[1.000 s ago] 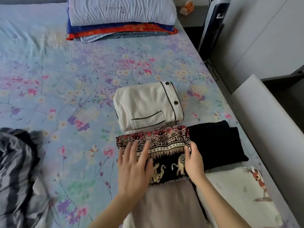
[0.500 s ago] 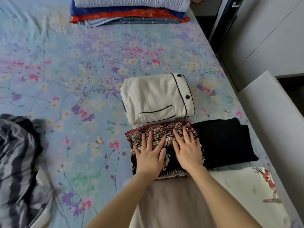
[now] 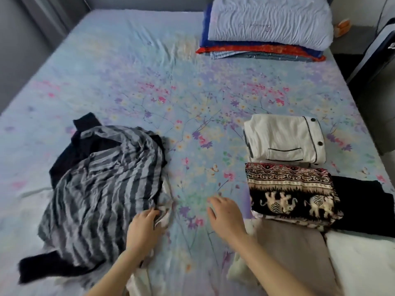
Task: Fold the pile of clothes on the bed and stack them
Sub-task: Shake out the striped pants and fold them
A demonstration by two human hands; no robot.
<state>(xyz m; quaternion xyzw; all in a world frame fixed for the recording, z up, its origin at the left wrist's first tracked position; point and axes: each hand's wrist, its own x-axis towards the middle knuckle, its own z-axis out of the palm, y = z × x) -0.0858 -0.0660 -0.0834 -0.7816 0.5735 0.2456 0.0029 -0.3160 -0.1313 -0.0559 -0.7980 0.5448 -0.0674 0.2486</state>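
Observation:
An unfolded pile lies at the left of the bed: a grey striped garment [image 3: 100, 189] over black clothes [image 3: 85, 137] and a pale cloth [image 3: 164, 212]. My left hand [image 3: 143, 229] rests on the pile's right edge, fingers curled on the pale cloth. My right hand [image 3: 226, 216] hovers open over the floral sheet between the pile and the folded items. Folded at the right are an elephant-print piece [image 3: 292, 193], a cream piece with black piping [image 3: 284, 139], a black piece [image 3: 367, 206] and a taupe piece [image 3: 297, 253].
A pillow on stacked folded blankets [image 3: 263, 37] sits at the far right of the bed. A dark appliance [image 3: 376, 54] stands beside the bed's right edge. A white cloth [image 3: 363, 263] lies at the near right. The floral sheet [image 3: 171, 92] spreads across the middle.
Both hands have left the elephant-print piece and moved left. My left hand now touches the unfolded pile. The view has swung left, showing the whole pile.

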